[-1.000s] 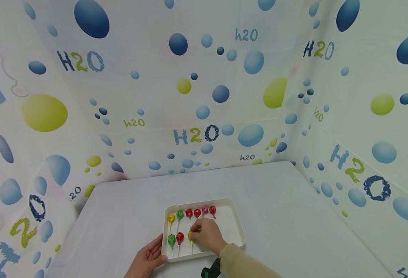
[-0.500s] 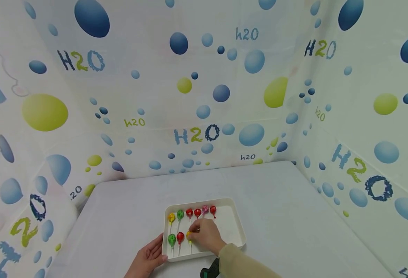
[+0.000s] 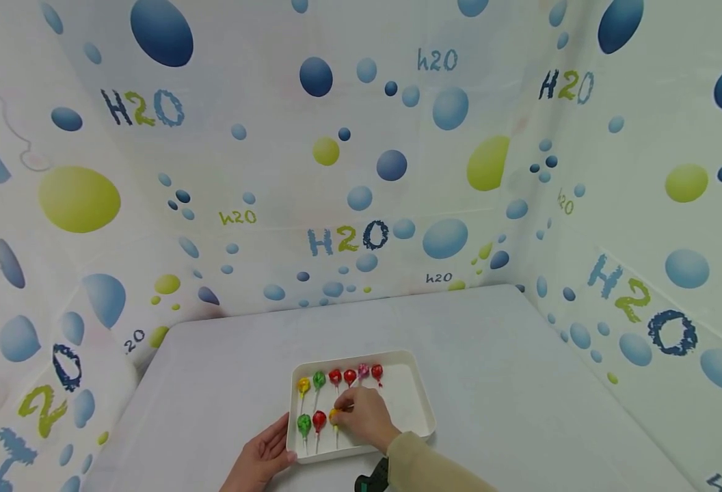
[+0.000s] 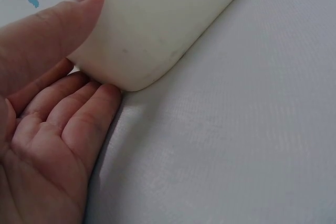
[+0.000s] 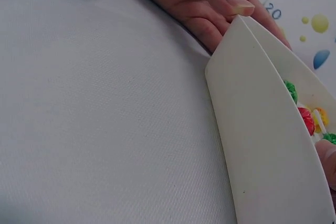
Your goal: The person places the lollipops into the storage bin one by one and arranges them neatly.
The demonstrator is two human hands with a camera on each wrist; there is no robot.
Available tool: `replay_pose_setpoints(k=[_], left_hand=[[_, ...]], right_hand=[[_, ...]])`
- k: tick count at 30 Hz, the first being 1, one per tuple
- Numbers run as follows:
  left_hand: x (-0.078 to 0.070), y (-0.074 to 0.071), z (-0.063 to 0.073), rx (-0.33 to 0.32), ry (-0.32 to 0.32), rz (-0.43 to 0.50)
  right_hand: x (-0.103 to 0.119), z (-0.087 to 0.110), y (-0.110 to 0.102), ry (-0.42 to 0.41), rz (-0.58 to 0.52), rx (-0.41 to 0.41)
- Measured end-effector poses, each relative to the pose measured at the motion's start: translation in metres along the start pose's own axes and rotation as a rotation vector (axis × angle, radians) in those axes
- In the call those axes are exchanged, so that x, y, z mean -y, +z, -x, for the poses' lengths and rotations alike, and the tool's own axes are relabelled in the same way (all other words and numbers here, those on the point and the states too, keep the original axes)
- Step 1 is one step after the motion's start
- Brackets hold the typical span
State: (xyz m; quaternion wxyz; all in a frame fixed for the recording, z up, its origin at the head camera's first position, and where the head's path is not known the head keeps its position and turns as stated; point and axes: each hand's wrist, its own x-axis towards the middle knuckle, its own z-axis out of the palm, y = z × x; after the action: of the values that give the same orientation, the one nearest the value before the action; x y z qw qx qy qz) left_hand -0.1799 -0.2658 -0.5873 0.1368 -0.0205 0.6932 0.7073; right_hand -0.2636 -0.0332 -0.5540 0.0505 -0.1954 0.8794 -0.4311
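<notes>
A white rectangular tray holds two rows of wrapped lollipops. My left hand grips its near-left corner, thumb at the rim and fingers against the outer wall, as the left wrist view shows. My right hand reaches into the tray and pinches a yellow lollipop by its head, its stick pointing toward me. To the left of that one, in the near row, lie a red lollipop and a green lollipop. In the right wrist view only a fingertip of the right hand shows over the tray wall.
The far row runs from a yellow lollipop and a green lollipop through several red and pink ones to a red lollipop. A white cloth covers the table. Bubble-printed sheets stand around it.
The yellow lollipop in my right hand has shifted slightly left, closer to the red one beside it. My left hand stays on the tray corner.
</notes>
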Motion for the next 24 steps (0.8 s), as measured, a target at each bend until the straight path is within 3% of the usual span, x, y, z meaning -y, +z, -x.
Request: replay_pose_setpoints(k=[15, 19, 24], left_hand=[[0.002, 0.000, -0.002, 0.017, 0.003, 0.000], [0.001, 0.002, -0.004, 0.005, -0.009, 0.003], [0.001, 0.001, -0.008, 0.001, -0.023, 0.001]], right_hand=[[-0.001, 0.002, -0.003, 0.037, -0.001, -0.004], [-0.002, 0.003, -0.011, 0.028, -0.003, -0.014], [-0.006, 0.006, -0.029, 0.020, -0.093, -0.021]])
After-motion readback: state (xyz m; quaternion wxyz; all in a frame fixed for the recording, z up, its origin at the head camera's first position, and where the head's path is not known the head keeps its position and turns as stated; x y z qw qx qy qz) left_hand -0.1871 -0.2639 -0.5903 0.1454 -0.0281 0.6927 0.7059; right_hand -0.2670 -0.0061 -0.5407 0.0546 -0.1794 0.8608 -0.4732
